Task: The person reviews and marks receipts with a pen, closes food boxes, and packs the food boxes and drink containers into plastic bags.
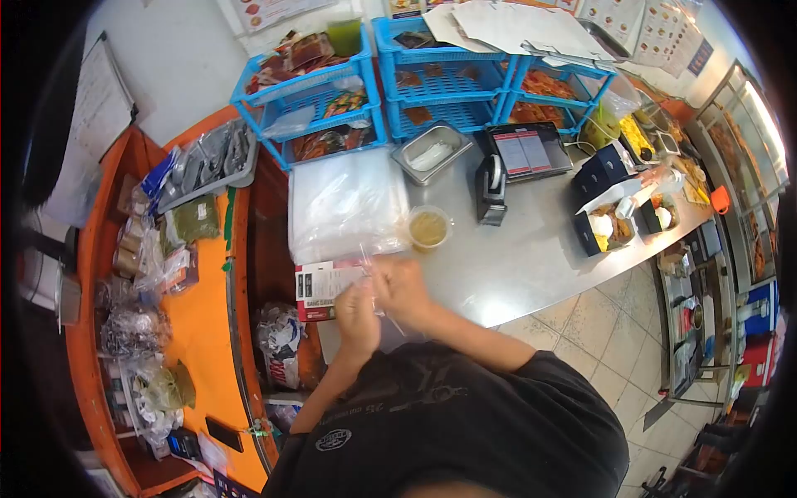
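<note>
Nearest you, your black printed T-shirt (432, 407) fills the lower middle of the view. Just beyond it, your left hand (355, 317) and right hand (402, 286) meet over the near edge of the grey metal surface (531, 261). The fingers of both hands are curled closed, gripping a thin piece of clear plastic (365, 262) that shows above and below them; your hands hide most of it, so you cannot tell its full shape. Partly behind your left hand lies a red and white printed cardboard box (315, 290). Just past your right hand stands a round clear tub with pale yellowish contents (428, 228), beside a flat stack of clear plastic bags (344, 199). Farther back, a rectangular stainless steel pan (432, 153) sits near a black tape dispenser (491, 192) and a black-framed screen (531, 151). Well to your right, open black-and-white boxes (608, 226) hold food. Along the far side, blue plastic tiered racks (448, 91) carry packets.
</note>
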`<act>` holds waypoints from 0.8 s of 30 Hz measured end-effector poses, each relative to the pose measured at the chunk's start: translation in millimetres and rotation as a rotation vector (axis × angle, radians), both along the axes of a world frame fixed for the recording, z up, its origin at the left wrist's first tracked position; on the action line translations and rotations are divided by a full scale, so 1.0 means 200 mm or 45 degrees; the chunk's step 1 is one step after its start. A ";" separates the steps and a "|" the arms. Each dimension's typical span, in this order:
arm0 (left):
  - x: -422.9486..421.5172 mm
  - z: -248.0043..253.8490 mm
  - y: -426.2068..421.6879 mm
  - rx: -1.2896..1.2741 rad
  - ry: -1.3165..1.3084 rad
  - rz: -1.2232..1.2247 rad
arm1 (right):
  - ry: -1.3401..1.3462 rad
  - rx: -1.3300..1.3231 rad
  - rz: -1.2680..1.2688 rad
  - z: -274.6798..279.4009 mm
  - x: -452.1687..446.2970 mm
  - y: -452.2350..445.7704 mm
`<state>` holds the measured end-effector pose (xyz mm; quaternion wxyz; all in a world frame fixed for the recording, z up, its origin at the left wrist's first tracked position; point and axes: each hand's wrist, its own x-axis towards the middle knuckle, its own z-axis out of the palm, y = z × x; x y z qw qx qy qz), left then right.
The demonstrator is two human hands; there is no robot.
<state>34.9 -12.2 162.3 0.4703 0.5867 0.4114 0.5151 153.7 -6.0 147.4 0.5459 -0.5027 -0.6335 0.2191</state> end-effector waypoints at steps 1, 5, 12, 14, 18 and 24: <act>0.03 0.00 0.01 -0.008 -0.032 0.022 | -0.037 0.099 0.007 -0.03 -0.05 -0.05; 0.08 -0.06 -0.03 -0.120 -0.131 -0.100 | 0.214 -0.346 0.027 -0.02 0.06 -0.01; 0.08 -0.01 -0.02 -0.368 0.005 -0.201 | 0.207 -0.218 -0.093 -0.10 0.23 0.07; 0.03 0.04 0.02 -0.088 0.199 -0.279 | 0.502 -0.163 -0.071 -0.07 0.35 0.17; -0.06 0.33 0.12 0.237 0.966 -0.384 | 0.371 -0.108 0.649 0.18 0.49 0.15; -0.01 0.50 0.09 0.484 1.348 -0.582 | -0.014 -0.439 1.427 0.31 0.49 0.07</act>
